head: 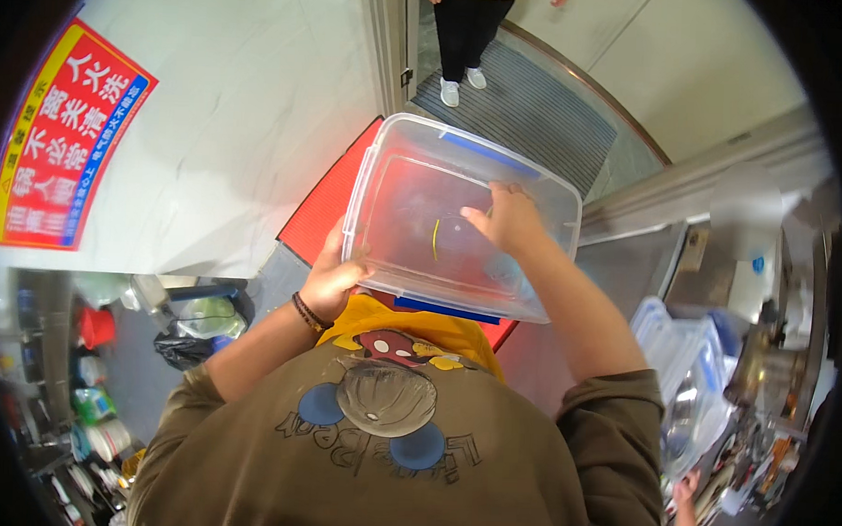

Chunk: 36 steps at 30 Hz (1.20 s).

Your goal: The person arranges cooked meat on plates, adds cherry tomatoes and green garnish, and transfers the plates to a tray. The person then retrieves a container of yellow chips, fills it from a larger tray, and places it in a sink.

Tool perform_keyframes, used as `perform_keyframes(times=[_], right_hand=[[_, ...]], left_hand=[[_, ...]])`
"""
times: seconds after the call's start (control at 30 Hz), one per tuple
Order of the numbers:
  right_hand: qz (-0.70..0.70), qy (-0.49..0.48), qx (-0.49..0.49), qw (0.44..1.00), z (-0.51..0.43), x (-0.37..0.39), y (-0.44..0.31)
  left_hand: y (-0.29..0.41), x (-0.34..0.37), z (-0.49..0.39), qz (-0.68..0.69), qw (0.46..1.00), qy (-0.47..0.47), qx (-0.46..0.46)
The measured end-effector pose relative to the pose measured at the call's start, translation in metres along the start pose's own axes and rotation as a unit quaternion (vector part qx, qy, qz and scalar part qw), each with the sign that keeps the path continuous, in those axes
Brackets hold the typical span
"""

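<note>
Before my body is a clear plastic storage box point(409, 193) with blue latches on two sides. My left hand point(335, 274) grips its left wall near the front corner, thumb over the rim. My right hand point(511, 221) reaches inside over the right part of the box, thumb spread from the fingers. A small bit of something green shows at its fingers; whether it is held I cannot tell. A thin yellow strip point(436, 240) lies in the box, left of my right hand.
A person point(471, 28) stands in a doorway on a grey ribbed mat point(538, 107). A red mat point(329, 190) lies below the box. Plastic bins point(688, 383) and another person's hand point(686, 486) are at right. A black bag point(181, 350) and a red container point(96, 327) are at left.
</note>
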State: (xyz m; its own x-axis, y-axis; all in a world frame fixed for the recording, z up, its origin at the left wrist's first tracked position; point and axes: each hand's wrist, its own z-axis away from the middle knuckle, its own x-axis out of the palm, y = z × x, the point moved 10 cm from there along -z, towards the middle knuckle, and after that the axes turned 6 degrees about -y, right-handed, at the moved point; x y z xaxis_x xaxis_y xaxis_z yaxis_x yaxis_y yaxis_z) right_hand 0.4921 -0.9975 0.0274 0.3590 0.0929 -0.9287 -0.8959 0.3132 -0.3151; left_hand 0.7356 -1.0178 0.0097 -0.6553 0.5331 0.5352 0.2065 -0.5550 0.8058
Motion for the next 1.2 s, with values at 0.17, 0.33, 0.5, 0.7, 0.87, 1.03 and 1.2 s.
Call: perform_keyframes(times=[0.17, 0.33, 0.5, 0.7, 0.87, 1.03, 1.2], right_hand=[[-0.048, -0.090, -0.053, 0.993, -0.064, 0.026, -0.023], [-0.064, -0.171, 0.053, 0.982, -0.135, 0.095, 0.115], [-0.230, -0.012, 0.329, 0.916, -0.081, 0.071, 0.225], [-0.227, 0.141, 0.493, 0.828, 0.034, 0.092, 0.249], [-0.197, 0.210, 0.553, 0.782, 0.143, 0.073, 0.149], [-0.238, 0.297, 0.717, 0.584, 0.279, 0.142, -0.016], [-0.215, 0.300, 0.770, 0.520, 0.351, 0.211, -0.132]], left_hand=[[0.003, 0.000, -0.105, -0.035, 0.993, 0.028, -0.113], [0.001, 0.007, -0.238, -0.119, 0.968, 0.009, -0.220], [0.005, 0.051, -0.345, -0.247, 0.912, -0.095, -0.312], [-0.050, 0.143, -0.353, -0.294, 0.823, -0.331, -0.355], [-0.083, 0.196, -0.306, -0.319, 0.760, -0.460, -0.332], [-0.139, 0.229, -0.181, -0.338, 0.637, -0.628, -0.293], [-0.225, 0.174, -0.013, -0.487, 0.460, -0.565, -0.481]])
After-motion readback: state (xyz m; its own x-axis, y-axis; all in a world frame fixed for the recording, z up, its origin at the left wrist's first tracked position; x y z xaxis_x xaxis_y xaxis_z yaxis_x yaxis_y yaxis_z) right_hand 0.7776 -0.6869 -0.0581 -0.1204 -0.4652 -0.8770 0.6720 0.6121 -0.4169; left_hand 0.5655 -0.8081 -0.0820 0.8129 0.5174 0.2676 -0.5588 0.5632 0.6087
